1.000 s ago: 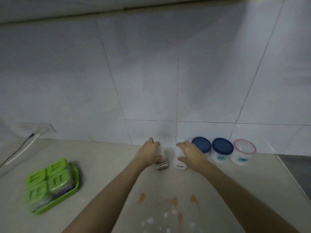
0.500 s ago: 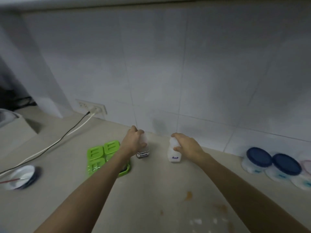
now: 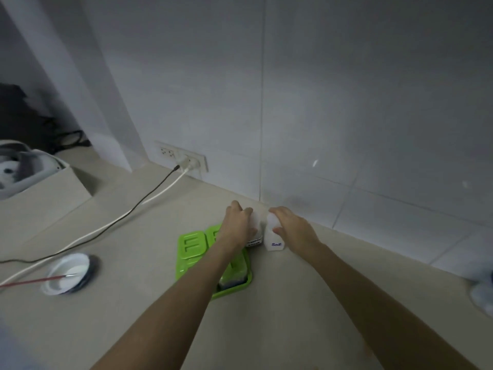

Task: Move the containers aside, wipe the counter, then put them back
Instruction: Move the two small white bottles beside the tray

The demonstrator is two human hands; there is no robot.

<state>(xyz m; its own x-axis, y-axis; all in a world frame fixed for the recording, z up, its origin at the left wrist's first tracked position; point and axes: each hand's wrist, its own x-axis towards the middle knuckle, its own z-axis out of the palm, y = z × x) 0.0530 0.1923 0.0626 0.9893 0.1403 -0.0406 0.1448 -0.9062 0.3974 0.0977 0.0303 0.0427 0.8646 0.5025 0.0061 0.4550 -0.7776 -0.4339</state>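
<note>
My left hand (image 3: 238, 225) grips a small white shaker (image 3: 255, 237) with a dark-printed label. My right hand (image 3: 292, 227) grips a white shaker marked "Salt" (image 3: 274, 240). Both shakers stand side by side near the back wall, just right of a green tray (image 3: 241, 285) of green-lidded boxes (image 3: 190, 243). My left forearm crosses over the tray. One blurred blue-lidded tub (image 3: 484, 293) shows at the right edge.
A wall socket (image 3: 184, 158) with two cables (image 3: 128, 212) running left across the beige counter (image 3: 133, 316). A white bowl (image 3: 66, 273) with a red-handled utensil lies at the left. A grey appliance (image 3: 18, 166) sits on a raised ledge at far left.
Both hands have carried the two shakers leftward along the wall to beside the green tray. The view has swung left; the blue-lidded tubs have slid to the right edge.
</note>
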